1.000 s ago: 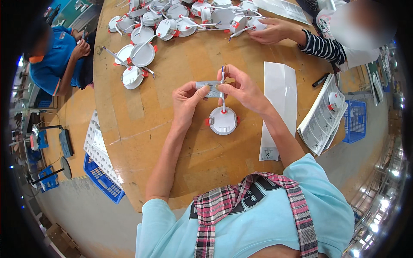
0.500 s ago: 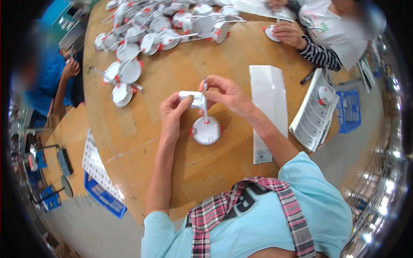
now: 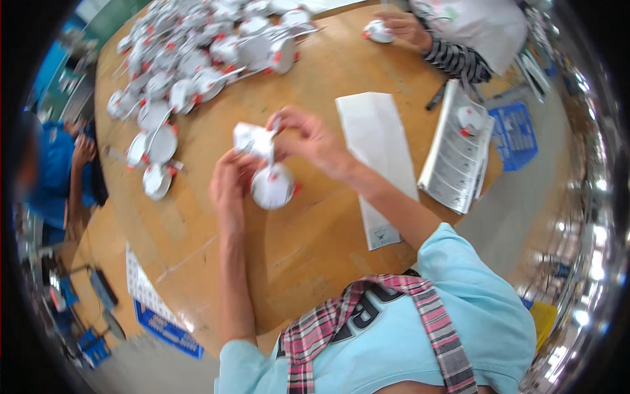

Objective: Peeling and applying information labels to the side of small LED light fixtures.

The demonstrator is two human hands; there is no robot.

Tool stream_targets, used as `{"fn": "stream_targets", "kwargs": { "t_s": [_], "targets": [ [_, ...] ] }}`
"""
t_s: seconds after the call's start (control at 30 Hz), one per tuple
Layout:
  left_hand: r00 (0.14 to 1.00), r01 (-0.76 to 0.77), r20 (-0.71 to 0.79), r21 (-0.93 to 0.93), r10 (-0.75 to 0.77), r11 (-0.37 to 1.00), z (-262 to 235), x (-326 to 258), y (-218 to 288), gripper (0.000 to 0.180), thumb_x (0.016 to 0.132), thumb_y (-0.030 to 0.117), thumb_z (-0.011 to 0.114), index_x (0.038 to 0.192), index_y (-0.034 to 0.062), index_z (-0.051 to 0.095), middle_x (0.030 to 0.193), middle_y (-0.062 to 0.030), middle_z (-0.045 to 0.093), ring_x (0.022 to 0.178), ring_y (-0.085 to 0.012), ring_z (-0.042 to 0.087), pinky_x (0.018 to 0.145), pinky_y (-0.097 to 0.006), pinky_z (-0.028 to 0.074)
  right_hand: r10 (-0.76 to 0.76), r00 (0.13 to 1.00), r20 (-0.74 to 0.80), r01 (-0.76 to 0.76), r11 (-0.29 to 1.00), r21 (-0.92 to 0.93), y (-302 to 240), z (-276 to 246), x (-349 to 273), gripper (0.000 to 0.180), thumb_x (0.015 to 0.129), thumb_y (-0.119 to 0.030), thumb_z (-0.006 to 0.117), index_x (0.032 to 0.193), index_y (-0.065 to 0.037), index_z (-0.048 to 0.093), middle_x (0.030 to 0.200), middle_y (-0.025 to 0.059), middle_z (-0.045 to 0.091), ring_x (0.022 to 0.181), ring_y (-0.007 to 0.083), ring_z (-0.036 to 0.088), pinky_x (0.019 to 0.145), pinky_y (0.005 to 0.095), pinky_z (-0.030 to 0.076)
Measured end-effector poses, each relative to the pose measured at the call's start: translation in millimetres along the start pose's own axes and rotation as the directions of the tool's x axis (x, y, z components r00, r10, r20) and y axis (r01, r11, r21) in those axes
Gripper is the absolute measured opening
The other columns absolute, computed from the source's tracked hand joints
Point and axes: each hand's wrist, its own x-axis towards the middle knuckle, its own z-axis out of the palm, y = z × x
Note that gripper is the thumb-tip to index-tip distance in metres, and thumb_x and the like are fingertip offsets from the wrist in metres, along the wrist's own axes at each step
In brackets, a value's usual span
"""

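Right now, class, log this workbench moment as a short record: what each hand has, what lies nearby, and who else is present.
left hand: touching round white lamp fixture
right hand: pinching small white box above the fixture
table: round, wooden
beside right forearm: long white paper bag
far left of table: heap of similar white fixtures
others: striped sleeve opposite

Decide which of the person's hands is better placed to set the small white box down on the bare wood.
Probably the left hand: it seems to pinch the small white box beside the round white fixture, while the right hand pinches its wire above.
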Motion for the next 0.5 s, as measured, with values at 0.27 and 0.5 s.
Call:
{"fn": "stream_targets", "kwargs": {
  "t_s": [0.27, 0.5],
  "targets": [
    [0.991, 0.055, 0.096, 0.308, -0.089, 0.950, 22, -15, 8, 0.019, 0.091, 0.016, 0.057, 0.100, 0.0000, 0.061, 0.092, -0.0055, 0.066, 0.086, -0.0113, 0.060, 0.078, -0.026, 0.047, -0.023, 0.982, -0.186, 0.017, 0.999, -0.036, -8, 24, -6, 0.017, 0.091, -0.011, 0.058, 0.105, -0.003, 0.055, 0.085, 0.0041, 0.056, 0.079, 0.0151, 0.065, 0.070, 0.0277, 0.056],
    [0.956, 0.181, 0.212, 0.125, -0.204, 0.976, 21, -16, 14, 0.023, 0.091, 0.021, 0.057, 0.083, 0.0008, 0.065, 0.079, -0.0066, 0.067, 0.074, -0.0112, 0.062, 0.068, -0.025, 0.049, -0.293, 0.955, -0.042, 0.204, 0.757, -0.620, -9, 15, -6, 0.024, 0.083, -0.015, 0.068, 0.103, -0.006, 0.059, 0.075, -0.0010, 0.054, 0.067, 0.0067, 0.051, 0.066, 0.0236, 0.043]
  ]
}}
